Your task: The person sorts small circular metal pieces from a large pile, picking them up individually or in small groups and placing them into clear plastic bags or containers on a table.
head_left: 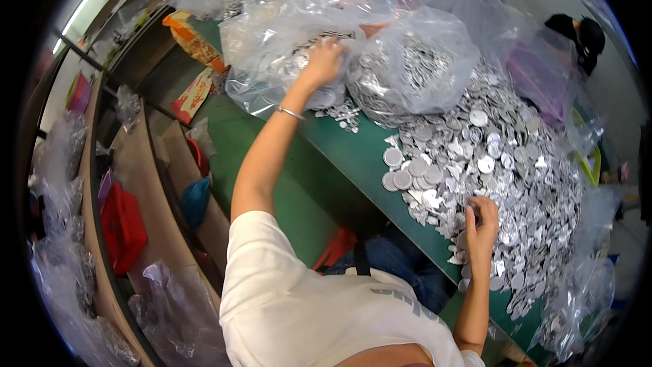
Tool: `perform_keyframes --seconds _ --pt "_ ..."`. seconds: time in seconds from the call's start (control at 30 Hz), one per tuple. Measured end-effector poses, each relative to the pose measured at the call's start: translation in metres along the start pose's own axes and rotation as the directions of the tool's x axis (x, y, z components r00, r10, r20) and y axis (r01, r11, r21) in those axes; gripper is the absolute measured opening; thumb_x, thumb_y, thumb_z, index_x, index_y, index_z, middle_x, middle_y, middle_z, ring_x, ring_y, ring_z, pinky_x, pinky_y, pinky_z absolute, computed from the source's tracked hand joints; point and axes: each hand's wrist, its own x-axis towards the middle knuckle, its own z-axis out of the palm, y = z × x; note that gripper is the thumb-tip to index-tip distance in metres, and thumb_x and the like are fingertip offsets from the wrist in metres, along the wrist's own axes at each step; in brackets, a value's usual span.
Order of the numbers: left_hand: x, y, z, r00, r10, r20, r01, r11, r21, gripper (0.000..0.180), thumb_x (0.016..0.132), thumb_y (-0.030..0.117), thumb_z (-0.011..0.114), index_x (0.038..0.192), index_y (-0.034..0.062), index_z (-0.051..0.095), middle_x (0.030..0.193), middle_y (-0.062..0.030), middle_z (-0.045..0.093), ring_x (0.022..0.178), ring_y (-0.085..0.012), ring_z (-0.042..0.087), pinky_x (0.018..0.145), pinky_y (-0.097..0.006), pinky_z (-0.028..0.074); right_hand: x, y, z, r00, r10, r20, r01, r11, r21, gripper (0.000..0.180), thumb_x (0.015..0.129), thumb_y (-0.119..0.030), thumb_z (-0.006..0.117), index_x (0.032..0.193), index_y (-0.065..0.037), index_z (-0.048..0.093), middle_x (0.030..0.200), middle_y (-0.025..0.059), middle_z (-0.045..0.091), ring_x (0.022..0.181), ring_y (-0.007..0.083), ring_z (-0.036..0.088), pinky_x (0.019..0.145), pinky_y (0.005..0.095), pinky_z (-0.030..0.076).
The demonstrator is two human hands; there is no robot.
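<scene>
left hand (324,60) reaches curled into a clear plastic bag (272,61); right hand (481,221) pinches thin, light, slippery silver metal discs (489,156) edgewise on green worktop (353,156).

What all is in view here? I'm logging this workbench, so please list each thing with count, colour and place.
Table: one, green, running from upper left to lower right.
Metal discs: too many to count, silver, heaped on the table's right half.
Plastic bags: several, clear, part-filled with discs, at the table's far end.
Shelves: brown, left of the table.
Red bag: one, on the shelves.
Printed packets: two, orange and red, at the table's left edge.
Another person: dark-haired, upper right.
Bracelet: one, silver, on the left wrist.
Left hand: reaching into a clear bag.
Right hand: fingers in the disc heap.
</scene>
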Motion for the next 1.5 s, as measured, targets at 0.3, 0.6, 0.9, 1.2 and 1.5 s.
perform_keyframes --seconds 0.3,0.6,0.9,1.2,1.5 --pt "-0.031 0.024 -0.010 0.987 0.041 -0.153 -0.088 0.946 -0.312 0.038 0.077 -0.001 0.048 0.115 0.0006 0.053 0.127 -0.0212 0.045 0.118 -0.0413 0.040 0.100 -0.044 0.034 0.009 0.001 0.014 0.997 -0.045 0.060 0.047 0.998 -0.034 0.014 0.078 -0.002 0.056 0.091 0.002 0.058 0.094 0.0173 0.057 0.092 0.0329 0.053 0.084 0.0372 0.040" --pt "-0.027 -0.026 -0.006 0.831 -0.452 -0.325 0.377 0.887 -0.268 0.034 0.071 0.015 0.068 0.099 -0.0012 0.060 0.097 -0.0209 0.059 0.086 -0.0337 0.058 0.077 -0.039 0.046 0.009 0.000 0.017 0.997 -0.043 0.071 0.045 0.999 -0.030 0.012 0.078 -0.002 0.056 0.089 0.003 0.059 0.093 0.0171 0.057 0.091 0.0323 0.054 0.084 0.0370 0.040" --pt "-0.032 -0.026 0.000 0.713 -0.619 -0.329 0.483 0.774 -0.409 0.042 0.071 0.019 0.071 0.109 0.0075 0.058 0.122 -0.0164 0.047 0.113 -0.0329 0.044 0.093 -0.041 0.037 0.006 0.003 0.018 0.997 -0.044 0.070 0.046 0.999 -0.025 0.012 0.078 -0.002 0.056 0.089 0.003 0.059 0.091 0.0165 0.057 0.089 0.0318 0.054 0.083 0.0368 0.041" --pt "-0.038 -0.016 -0.020 0.935 -0.337 -0.108 0.281 0.893 -0.352 0.029 0.068 0.017 0.073 0.089 0.0013 0.061 0.118 -0.0178 0.050 0.108 -0.0331 0.047 0.089 -0.039 0.039 0.005 0.003 0.018 0.998 -0.043 0.054 0.045 0.998 -0.031 0.012 0.078 -0.002 0.056 0.088 0.003 0.060 0.091 0.0159 0.058 0.088 0.0312 0.054 0.082 0.0365 0.041" --pt "-0.041 -0.010 -0.032 0.647 -0.738 -0.194 0.232 0.433 -0.871 0.015 0.078 0.006 0.064 0.085 -0.0034 0.055 0.080 -0.0136 0.061 0.064 -0.0213 0.061 0.054 -0.031 0.049 0.005 0.003 0.019 0.997 -0.054 0.048 0.055 0.998 -0.026 0.011 0.078 -0.002 0.056 0.088 0.002 0.060 0.090 0.0153 0.058 0.087 0.0308 0.054 0.081 0.0359 0.042"
